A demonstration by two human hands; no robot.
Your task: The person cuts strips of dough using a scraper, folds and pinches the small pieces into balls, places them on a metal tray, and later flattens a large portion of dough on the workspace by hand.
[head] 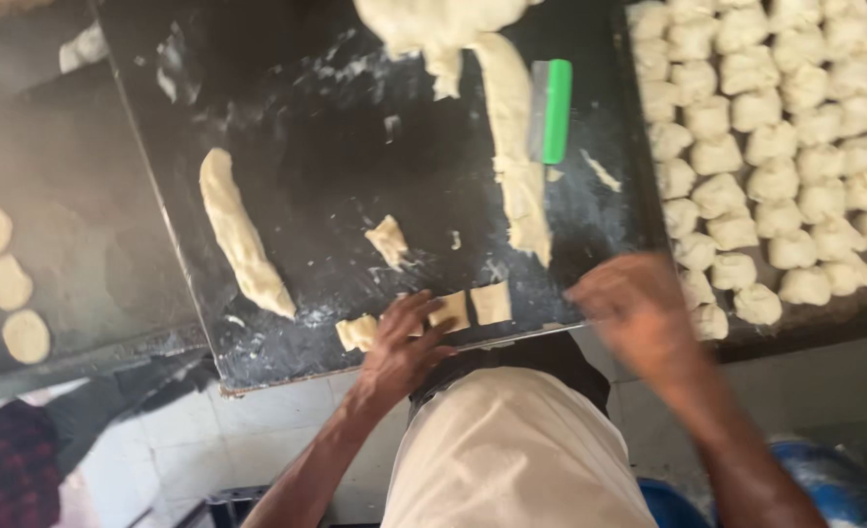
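My left hand (399, 347) rests on the near edge of the black worktop (316, 166), fingers spread over small cut dough squares (473, 306). My right hand (634, 308) is blurred in motion near the worktop's right corner, next to the tray; whether it holds anything cannot be told. A long strip of dough (517, 147) runs down from a big dough mass (433, 24) at the far edge. A green-handled scraper (551, 110) lies beside the strip. A rolled dough log (238, 235) lies at the left.
A dark tray (649, 210) at the right holds several rows of dough pieces (776, 127). Three flat dough rounds (5, 282) sit on a dark surface at the left. A small dough scrap (388, 240) lies mid-worktop. Tiled floor and a blue object (824, 479) are below.
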